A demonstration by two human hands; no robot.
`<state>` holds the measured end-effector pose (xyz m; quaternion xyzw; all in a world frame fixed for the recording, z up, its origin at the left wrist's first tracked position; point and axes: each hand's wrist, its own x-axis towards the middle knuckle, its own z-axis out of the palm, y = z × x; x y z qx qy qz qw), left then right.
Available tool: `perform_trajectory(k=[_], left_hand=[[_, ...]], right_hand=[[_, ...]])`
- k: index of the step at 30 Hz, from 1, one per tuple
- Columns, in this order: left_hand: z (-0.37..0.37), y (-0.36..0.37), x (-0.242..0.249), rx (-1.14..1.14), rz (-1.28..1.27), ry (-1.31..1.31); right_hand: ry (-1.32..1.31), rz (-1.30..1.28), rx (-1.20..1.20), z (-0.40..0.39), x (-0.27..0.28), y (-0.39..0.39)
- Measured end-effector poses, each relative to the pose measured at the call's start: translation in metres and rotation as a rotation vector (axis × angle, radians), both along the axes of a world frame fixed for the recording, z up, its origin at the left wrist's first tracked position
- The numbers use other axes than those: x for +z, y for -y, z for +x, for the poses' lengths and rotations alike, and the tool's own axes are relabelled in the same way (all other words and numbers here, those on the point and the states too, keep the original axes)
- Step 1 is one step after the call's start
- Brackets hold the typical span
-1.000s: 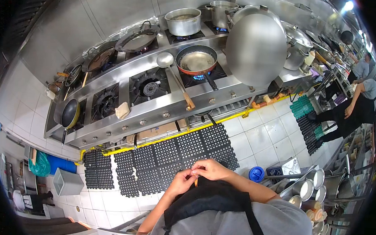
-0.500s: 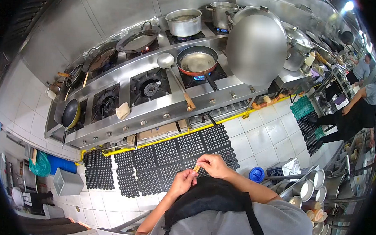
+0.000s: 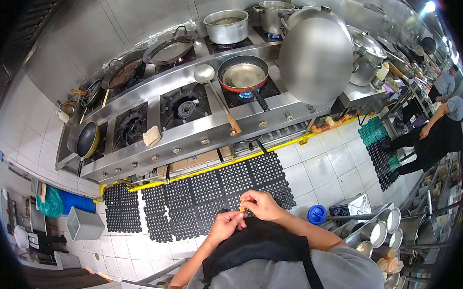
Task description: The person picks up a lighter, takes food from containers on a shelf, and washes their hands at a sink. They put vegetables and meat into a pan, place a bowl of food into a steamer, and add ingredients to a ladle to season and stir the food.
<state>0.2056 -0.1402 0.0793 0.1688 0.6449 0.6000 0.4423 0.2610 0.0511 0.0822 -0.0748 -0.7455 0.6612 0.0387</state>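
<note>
In front of the black apron (image 3: 258,241), both hands meet at chest height on a small yellow-orange piece (image 3: 242,208), too small to name. My left hand (image 3: 227,226) pinches its lower end. The fingers of my right hand (image 3: 262,205) are closed at its upper end. Beyond the hands, on the range, a red-sided frying pan (image 3: 243,75) containing some clear liquid sits over a blue flame. Beside that pan a ladle (image 3: 204,74) with a wooden handle lies across the steel ledge.
Aluminium pots (image 3: 226,28) stand at the back of the range. A folded cloth (image 3: 152,136) rests on its front edge. Black rubber mats (image 3: 208,203) cover the floor. A blue lid (image 3: 317,214) and metal containers (image 3: 375,233) are at right. Another person (image 3: 441,125) stands far right.
The small yellow-orange piece now shows more upright between my fingers, and my right fingers have shifted slightly. The person at the far right has moved an arm.
</note>
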Motion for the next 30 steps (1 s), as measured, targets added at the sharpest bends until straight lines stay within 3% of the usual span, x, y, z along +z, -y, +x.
perform_trajectory(k=[9,15,22,28,30], left_hand=[[-0.003,0.003,0.000,-0.097,-0.114,-0.155],[0.000,-0.001,-0.005,0.012,-0.025,-0.062],[-0.006,0.006,-0.006,-0.055,-0.092,-0.127],[-0.005,0.010,-0.001,-0.074,-0.166,-0.161],[-0.004,0.010,0.000,-0.089,-0.158,-0.176]], right_hand=[[-0.001,-0.138,0.051,0.001,-0.016,-0.002],[0.010,-0.111,0.077,0.002,-0.010,-0.004],[0.014,-0.207,0.036,0.003,-0.014,0.002],[0.038,-0.153,0.128,0.002,-0.010,-0.002],[-0.020,0.138,0.275,0.002,0.010,-0.007]])
